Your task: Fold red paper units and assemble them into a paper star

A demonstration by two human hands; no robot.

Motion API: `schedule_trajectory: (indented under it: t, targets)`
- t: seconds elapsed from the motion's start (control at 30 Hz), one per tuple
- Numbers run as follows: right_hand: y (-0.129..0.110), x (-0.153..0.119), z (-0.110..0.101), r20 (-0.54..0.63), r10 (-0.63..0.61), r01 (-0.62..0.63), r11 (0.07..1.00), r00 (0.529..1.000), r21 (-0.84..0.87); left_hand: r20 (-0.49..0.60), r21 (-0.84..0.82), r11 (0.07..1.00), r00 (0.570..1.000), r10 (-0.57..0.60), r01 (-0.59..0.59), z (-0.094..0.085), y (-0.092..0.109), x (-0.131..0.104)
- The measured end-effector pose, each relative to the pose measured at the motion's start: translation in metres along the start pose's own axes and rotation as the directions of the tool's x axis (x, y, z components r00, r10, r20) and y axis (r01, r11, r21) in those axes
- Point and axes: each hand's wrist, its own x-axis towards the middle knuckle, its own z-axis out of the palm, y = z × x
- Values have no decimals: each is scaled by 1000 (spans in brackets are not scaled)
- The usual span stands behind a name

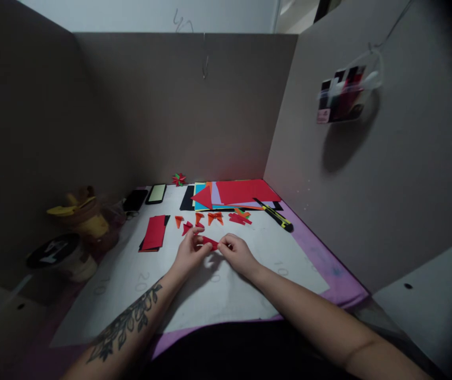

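Observation:
A small piece of folded red paper [210,242] is held a little above the white sheet [249,290]. My left hand [192,248] pinches its left side between thumb and fingers, partly hiding it. On the right end, my right hand [237,251] is closed with thumb and forefinger. Just beyond my hands lie folded orange paper pieces [215,218] and a folded red piece [186,227]. Red paper strips [240,218] rest past my right hand. A stack of red paper rectangles [154,232] is to the left, with black edges showing beneath.
Coloured sheets [245,192] lie at the back, beside a yellow-and-black utility knife [279,218]. A phone [156,193] and a red-green paper star [179,179] are at the back left. Tubs [63,256] stand on the left. Grey panels [186,105] enclose the table; a plastic holder [346,95] hangs right.

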Motion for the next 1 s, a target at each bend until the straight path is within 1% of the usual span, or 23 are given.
schedule_trajectory:
  t: [0.07,0.17,0.33,0.47,0.63,0.7,0.77,0.83,0.9,1.0]
  targets:
    - [0,0,1,14,-8,8,1000,1000,0,13,46,999,1000,-4,4,1,-1,-1]
    - [-2,-1,3,34,-17,16,1000,999,15,2,90,996,1000,-15,14,0,-1,-2]
    - [-2,-1,2,24,5,-6,999,1000,52,38,73,997,999,-21,18,-3,3,-2]
    - [-2,-1,0,5,36,-36,995,999,91,16,52,998,999,-37,36,-2,5,-2]
    - [-5,-2,-2,-16,3,-2,995,1000,98,11,50,998,999,-33,32,-1,8,-3]
    - [-4,-2,-2,-13,28,-27,993,1000,118,11,53,998,999,-30,30,-1,8,-3]
    - [-3,-1,-2,13,76,-77,986,997,147,5,63,998,1000,-26,25,-3,8,-4]
    - [-2,0,-1,41,97,-103,981,994,162,9,87,996,1000,-19,18,-5,6,-4]
    - [-1,0,0,59,70,-77,989,996,126,28,121,993,1000,-12,8,-6,4,-4]
    - [1,1,0,89,2,-3,1000,996,13,60,156,988,998,6,-15,-5,1,-4]
